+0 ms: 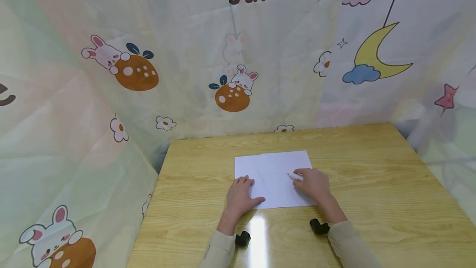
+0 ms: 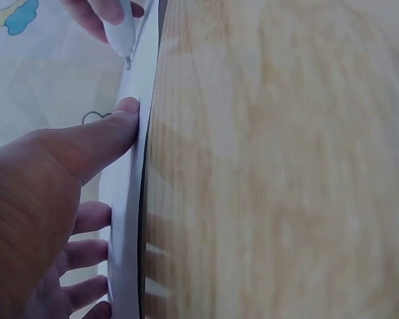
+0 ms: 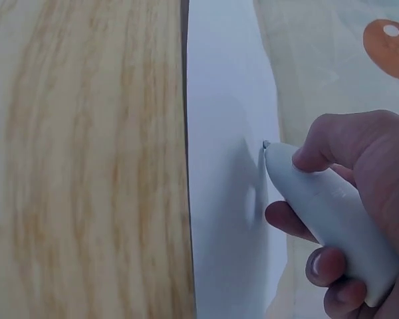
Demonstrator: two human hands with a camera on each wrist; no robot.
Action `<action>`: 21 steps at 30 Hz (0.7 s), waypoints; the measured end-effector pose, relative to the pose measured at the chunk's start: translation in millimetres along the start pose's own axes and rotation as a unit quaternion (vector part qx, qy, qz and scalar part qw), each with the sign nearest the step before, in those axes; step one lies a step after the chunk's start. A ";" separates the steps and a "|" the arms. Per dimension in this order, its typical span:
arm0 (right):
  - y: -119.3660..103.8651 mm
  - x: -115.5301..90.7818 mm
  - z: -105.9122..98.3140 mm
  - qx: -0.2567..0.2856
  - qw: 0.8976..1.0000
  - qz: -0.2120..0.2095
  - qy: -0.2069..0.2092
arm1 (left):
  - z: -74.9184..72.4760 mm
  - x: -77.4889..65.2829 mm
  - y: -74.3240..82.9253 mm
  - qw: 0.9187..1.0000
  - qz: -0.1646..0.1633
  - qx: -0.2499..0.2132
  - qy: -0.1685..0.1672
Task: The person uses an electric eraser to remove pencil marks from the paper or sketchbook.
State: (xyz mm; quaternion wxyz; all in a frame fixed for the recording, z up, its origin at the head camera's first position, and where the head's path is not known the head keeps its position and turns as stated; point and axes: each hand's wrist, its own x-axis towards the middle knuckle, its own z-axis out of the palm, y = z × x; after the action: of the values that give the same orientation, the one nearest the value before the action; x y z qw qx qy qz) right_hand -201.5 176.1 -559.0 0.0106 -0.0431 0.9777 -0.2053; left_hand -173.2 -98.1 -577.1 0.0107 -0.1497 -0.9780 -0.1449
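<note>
A white sheet of paper (image 1: 273, 189) lies on the wooden table. My left hand (image 1: 239, 195) rests on its left part, thumb and fingers spread; in the left wrist view the thumb (image 2: 113, 129) presses near the sheet's edge. My right hand (image 1: 314, 183) grips a thick white pen-like tool (image 3: 332, 206) with a short, narrow grey tip. That tip points left over the right half of the sheet, and touches or nearly touches it. I cannot tell whether it is a blade or a pen point. The tool's rear end is partly hidden by the palm.
The wooden table (image 1: 193, 185) spreads out on both sides of the sheet. Behind and to the left hangs a printed cloth (image 1: 186, 53) with rabbits and flowers. Black wrist mounts (image 1: 243, 239) sit at both sleeves.
</note>
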 end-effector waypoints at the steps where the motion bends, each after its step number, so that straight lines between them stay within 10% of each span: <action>1: -0.5 0.0 -0.1 0.001 1.000 0.000 -0.001 | -0.2 -0.4 -0.1 1.000 0.000 0.000 0.000; 21: -7.1 2.6 -0.4 -0.003 1.000 0.006 0.000 | 4.2 0.8 2.3 1.000 -0.004 0.008 0.020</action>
State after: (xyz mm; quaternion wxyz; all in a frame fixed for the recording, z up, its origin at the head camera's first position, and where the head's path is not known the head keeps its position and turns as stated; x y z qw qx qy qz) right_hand -203.6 169.5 -555.8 0.0115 -0.0376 0.9786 -0.2019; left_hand -173.2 -94.5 -580.4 0.0309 -0.1429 -0.9793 -0.1397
